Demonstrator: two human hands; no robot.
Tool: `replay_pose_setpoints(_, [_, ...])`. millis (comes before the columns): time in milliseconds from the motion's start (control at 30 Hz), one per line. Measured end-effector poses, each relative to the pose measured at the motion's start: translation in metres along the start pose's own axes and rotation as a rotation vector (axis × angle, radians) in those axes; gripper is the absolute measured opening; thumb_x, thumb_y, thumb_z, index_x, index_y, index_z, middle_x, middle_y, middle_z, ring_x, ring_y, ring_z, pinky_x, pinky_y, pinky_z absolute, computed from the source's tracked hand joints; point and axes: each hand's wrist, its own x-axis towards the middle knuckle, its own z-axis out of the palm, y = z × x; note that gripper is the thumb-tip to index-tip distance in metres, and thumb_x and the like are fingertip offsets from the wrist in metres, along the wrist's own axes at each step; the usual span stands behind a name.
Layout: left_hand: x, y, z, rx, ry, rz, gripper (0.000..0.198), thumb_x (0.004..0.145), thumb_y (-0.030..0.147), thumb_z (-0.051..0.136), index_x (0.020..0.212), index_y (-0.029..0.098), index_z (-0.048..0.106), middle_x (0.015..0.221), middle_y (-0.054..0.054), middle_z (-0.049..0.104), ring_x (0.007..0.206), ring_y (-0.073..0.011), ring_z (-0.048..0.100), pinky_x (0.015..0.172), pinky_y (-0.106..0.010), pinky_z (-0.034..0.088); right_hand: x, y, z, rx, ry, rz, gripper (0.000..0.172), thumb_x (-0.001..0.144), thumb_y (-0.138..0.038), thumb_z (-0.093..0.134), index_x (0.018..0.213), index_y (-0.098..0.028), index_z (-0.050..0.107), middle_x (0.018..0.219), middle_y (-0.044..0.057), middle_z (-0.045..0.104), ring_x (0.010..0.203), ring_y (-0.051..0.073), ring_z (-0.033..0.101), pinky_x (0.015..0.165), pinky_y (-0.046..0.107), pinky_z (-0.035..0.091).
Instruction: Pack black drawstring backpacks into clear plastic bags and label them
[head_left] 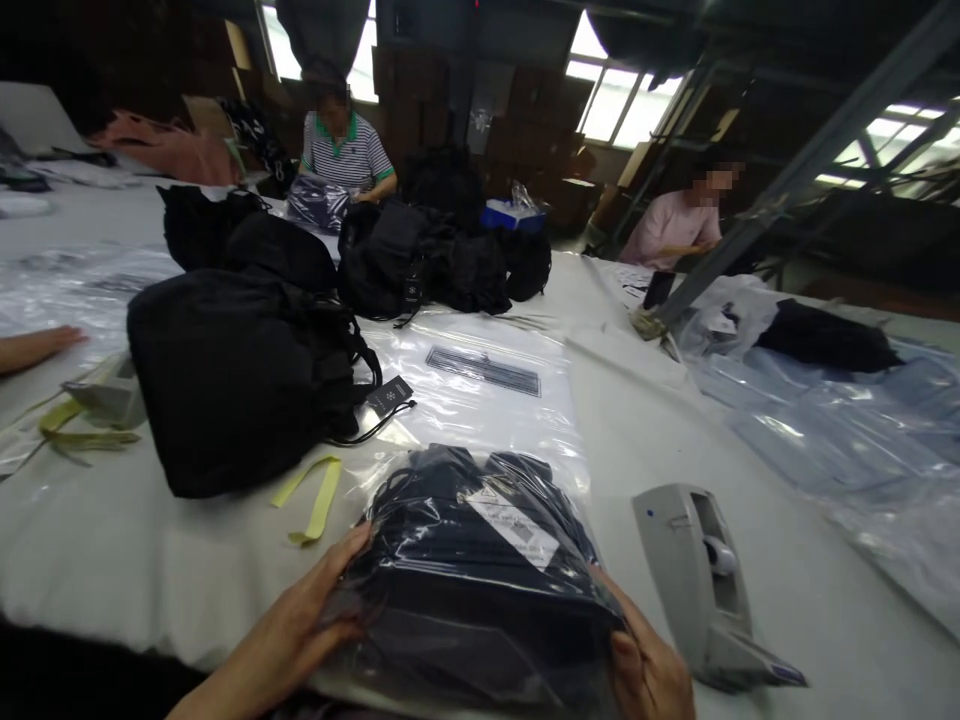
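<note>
A dark bag in a clear plastic sleeve (pixel 480 600) lies at the front edge of the table, with a white printed label (pixel 514 525) showing on its upper face. My left hand (pixel 315 610) grips the left side of this package, thumb and fingers apart around its edge. On the opposite side, my right hand (pixel 645 650) holds the package with curled fingers. Just beyond it lies a stack of flat clear plastic bags (pixel 487 400) with a printed black box. To the left rests a black drawstring bag (pixel 225 380) with a dark hang tag (pixel 390 397).
A grey tape dispenser (pixel 697 580) sits right of the package. Yellow strips (pixel 319 500) lie at left, near another person's hand (pixel 41 348). More black bags (pixel 420 260) are piled behind. Bluish plastic sheets (pixel 847 420) cover the right side, by a slanted metal post (pixel 787 190). Two people work beyond.
</note>
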Motion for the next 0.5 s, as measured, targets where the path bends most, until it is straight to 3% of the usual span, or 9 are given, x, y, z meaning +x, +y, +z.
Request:
replay_pose_setpoints(133, [-0.003, -0.014, 0.001, 0.061, -0.055, 0.006, 0.083, 0.08, 0.023, 0.066, 0.15, 0.043, 0.026, 0.155, 0.004, 0.036, 0.14, -0.0268, 0.036, 0.115, -0.04, 0.029, 0.012, -0.01, -0.021, -0.016, 0.023, -0.033, 0.062, 0.098, -0.06, 0.019, 0.126, -0.026, 0.063, 0.127, 0.008, 0.066, 0.118, 0.033, 0.06, 0.101, 0.053, 0.05])
replay_pose_setpoints(300, [-0.003, -0.011, 0.007, 0.035, 0.03, -0.018, 0.079, 0.08, 0.028, 0.062, 0.149, 0.043, 0.028, 0.153, 0.006, 0.04, 0.139, -0.0295, 0.039, 0.115, -0.043, 0.032, 0.056, -0.058, -0.048, -0.002, 0.033, -0.224, 0.06, 0.099, -0.059, 0.021, 0.134, -0.028, 0.058, 0.134, 0.007, 0.061, 0.123, 0.032, 0.056, 0.105, 0.053, 0.046])
replay_pose_setpoints(500, [0.002, -0.009, 0.016, 0.02, 0.09, -0.028, 0.07, 0.083, 0.032, 0.056, 0.145, 0.05, 0.031, 0.149, 0.008, 0.045, 0.136, -0.0313, 0.043, 0.114, -0.048, 0.036, 0.096, -0.101, -0.039, -0.06, -0.318, -0.367, 0.064, 0.098, -0.063, 0.019, 0.142, -0.028, 0.049, 0.144, 0.005, 0.051, 0.131, 0.031, 0.048, 0.113, 0.056, 0.034])
